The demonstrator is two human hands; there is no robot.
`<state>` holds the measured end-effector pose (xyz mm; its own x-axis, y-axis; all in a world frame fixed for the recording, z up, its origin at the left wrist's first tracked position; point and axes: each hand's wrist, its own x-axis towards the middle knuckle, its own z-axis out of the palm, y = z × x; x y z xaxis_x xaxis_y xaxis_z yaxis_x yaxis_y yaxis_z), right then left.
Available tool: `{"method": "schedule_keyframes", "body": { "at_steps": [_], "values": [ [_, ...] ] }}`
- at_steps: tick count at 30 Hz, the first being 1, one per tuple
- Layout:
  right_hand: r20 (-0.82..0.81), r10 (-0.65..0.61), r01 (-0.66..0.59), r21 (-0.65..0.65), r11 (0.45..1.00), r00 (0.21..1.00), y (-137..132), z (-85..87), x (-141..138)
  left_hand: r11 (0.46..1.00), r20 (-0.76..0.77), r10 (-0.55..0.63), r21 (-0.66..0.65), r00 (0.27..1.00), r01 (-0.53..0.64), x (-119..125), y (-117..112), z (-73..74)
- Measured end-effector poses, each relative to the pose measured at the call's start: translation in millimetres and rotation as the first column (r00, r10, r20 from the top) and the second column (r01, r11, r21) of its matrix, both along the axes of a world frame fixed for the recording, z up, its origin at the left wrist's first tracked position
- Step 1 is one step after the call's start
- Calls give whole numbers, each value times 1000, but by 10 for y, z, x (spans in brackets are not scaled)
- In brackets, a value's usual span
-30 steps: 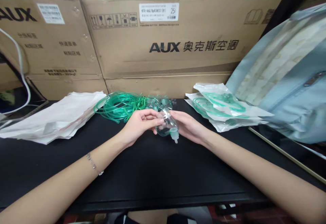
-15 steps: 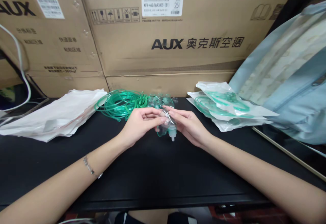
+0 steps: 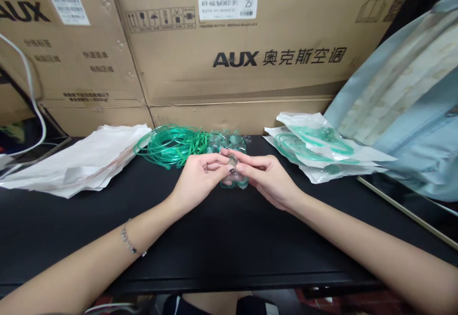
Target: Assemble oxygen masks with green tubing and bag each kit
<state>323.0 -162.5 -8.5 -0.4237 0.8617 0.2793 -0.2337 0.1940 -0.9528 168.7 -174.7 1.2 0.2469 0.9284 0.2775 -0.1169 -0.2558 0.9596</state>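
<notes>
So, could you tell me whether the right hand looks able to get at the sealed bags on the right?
Probably yes: the right hand would have to let go of the clear mask, but only bare tabletop lies between it and the bags.

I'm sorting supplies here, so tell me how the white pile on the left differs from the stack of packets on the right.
The flat white empty pouches on the left look empty and lie low; the sealed clear-and-white packets on the right bulge with coiled green tubing. The left pile spreads wider, while the right stack sits more compactly and higher. Both rest on the black table, flanking the left hand and right hand.
</notes>
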Motion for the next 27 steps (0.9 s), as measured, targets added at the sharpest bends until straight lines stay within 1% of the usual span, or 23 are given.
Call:
{"method": "schedule_keyframes", "body": {
  "at_steps": [3,6,12,15,19,21,23,25,27],
  "values": [
    [22,-53,51,92,994,998,-25,13,-2,999,11,23,30,1000,-24,16,-13,-15],
    [13,-108,104,152,983,994,-54,19,-9,998,9,27,47,1000,-27,19,-28,-26],
    [-87,-154,168,173,971,984,-69,28,-13,997,14,-8,83,1000,7,16,-61,4],
    [-118,-165,180,125,976,979,-66,40,-17,996,2,-6,95,1000,6,8,-72,21],
    [-98,-136,138,19,990,986,-66,69,-16,997,-27,-14,81,1000,16,-17,-75,34],
    [-92,-95,91,-49,995,991,-54,79,0,996,-41,-46,75,998,49,-33,-69,45],
    [-90,-24,14,-109,994,996,-28,83,27,993,-60,-89,76,994,94,-47,-60,58],
    [-86,43,-55,-143,988,995,5,84,56,989,-83,-126,74,989,132,-58,-50,71],
    [-76,83,-94,-158,983,994,34,84,80,986,-99,-146,61,984,152,-63,-46,82]
  ]
}}
